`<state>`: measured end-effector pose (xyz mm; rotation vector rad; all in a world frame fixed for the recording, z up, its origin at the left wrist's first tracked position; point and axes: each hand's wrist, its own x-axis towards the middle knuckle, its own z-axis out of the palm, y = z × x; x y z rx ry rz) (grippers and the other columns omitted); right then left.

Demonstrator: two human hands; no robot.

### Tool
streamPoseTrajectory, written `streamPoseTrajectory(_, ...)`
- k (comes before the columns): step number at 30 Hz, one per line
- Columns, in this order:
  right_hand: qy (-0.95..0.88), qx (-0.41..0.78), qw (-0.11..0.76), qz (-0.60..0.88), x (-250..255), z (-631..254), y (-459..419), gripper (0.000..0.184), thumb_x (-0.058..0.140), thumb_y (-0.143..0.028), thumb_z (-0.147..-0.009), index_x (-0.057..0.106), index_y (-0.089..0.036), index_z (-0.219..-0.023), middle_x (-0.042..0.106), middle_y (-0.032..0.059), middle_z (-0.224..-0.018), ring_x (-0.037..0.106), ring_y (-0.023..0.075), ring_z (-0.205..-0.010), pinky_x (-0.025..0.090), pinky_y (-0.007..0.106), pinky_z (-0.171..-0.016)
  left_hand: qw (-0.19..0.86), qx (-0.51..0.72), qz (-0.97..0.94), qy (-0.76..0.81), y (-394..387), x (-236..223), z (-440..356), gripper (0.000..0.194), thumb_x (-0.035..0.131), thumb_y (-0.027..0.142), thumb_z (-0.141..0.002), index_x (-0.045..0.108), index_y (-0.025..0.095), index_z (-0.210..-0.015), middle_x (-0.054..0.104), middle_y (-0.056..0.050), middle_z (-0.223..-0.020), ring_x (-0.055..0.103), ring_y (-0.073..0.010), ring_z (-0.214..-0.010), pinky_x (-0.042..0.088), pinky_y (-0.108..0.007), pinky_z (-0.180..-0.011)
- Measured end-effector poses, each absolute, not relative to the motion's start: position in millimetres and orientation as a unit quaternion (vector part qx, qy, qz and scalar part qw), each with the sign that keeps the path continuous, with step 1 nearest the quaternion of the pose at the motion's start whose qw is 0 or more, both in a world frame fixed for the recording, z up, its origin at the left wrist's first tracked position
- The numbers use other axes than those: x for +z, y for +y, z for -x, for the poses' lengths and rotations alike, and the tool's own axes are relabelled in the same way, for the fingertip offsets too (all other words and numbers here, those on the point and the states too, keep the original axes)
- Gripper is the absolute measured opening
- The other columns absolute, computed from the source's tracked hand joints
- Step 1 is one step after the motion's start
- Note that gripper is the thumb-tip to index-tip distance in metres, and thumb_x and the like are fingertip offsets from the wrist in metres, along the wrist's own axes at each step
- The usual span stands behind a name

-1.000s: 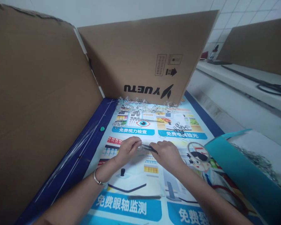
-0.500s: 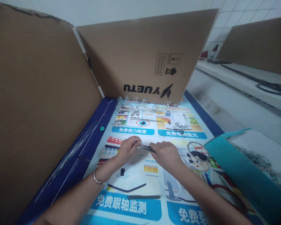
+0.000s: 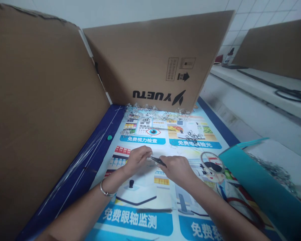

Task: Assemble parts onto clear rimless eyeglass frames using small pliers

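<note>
My left hand (image 3: 138,161), with a silver bangle (image 3: 105,189) at the wrist, pinches a small clear, shiny piece (image 3: 149,157) between thumb and fingertips. Its exact kind is too small to make out. My right hand (image 3: 178,169) is closed around dark-handled pliers (image 3: 159,161), whose tips point left and meet the clear piece at the left fingertips. Both hands are over the middle of the printed poster sheet (image 3: 140,182). Most of the pliers' handles are hidden inside my right hand.
Clear, glittery pieces (image 3: 153,113) line the base of the cardboard panel (image 3: 140,60). Dark rings (image 3: 193,136) lie behind my right hand. A teal box (image 3: 261,180) on the right holds a heap of thin metallic pieces (image 3: 273,169). Long thin wires (image 3: 77,177) lie at left.
The pliers have tilted, their handle end dropping slightly, and my right hand has rotated and lowered a little. My left hand stays nearly in place.
</note>
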<state>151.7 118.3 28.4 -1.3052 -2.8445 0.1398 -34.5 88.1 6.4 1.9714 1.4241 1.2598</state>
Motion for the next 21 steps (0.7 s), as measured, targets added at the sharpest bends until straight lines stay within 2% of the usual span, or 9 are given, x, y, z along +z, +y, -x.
streamPoseTrajectory(9, -0.907, 0.093, 0.012, 0.411, 28.6, -153.1, 122.5, 0.029, 0.040, -0.046, -0.083, 0.060, -0.025, -0.090, 0.067, 0.0014, -0.077, 0.061, 0.0174, -0.069, 0.028, 0.024, -0.052, 0.236, 0.470, -0.687, 0.502, 89.3, 9.2, 35.7, 0.020, 0.040, 0.029, -0.086, 0.055, 0.019, -0.075, 0.053, -0.001, -0.065, 0.049, -0.0117, -0.063, 0.038, -0.023, -0.061)
streamPoseTrajectory(13, -0.905, 0.131, 0.023, 0.405, 30.2, -154.2, 125.6, 0.028, 0.042, -0.045, -0.082, 0.061, -0.024, -0.083, 0.066, 0.0004, -0.078, 0.060, 0.0157, -0.071, 0.026, 0.023, -0.052, 0.261, 0.485, -0.667, 0.502, 90.1, 9.1, 36.5, 0.022, 0.042, 0.033, -0.085, 0.055, 0.019, -0.074, 0.052, 0.000, -0.065, 0.050, -0.0117, -0.063, 0.039, -0.023, -0.063)
streamPoseTrajectory(21, -0.913, 0.143, 0.032, 0.380, 27.8, -154.3, 124.9, 0.024, 0.045, -0.042, -0.081, 0.061, -0.025, -0.083, 0.067, -0.0010, -0.079, 0.059, 0.0147, -0.070, 0.026, 0.023, -0.053, 0.288, 0.471, -0.689, 0.469, 91.3, 10.1, 40.1, 0.022, 0.041, 0.030, -0.086, 0.053, 0.018, -0.072, 0.053, -0.001, -0.067, 0.050, -0.0117, -0.065, 0.039, -0.024, -0.065)
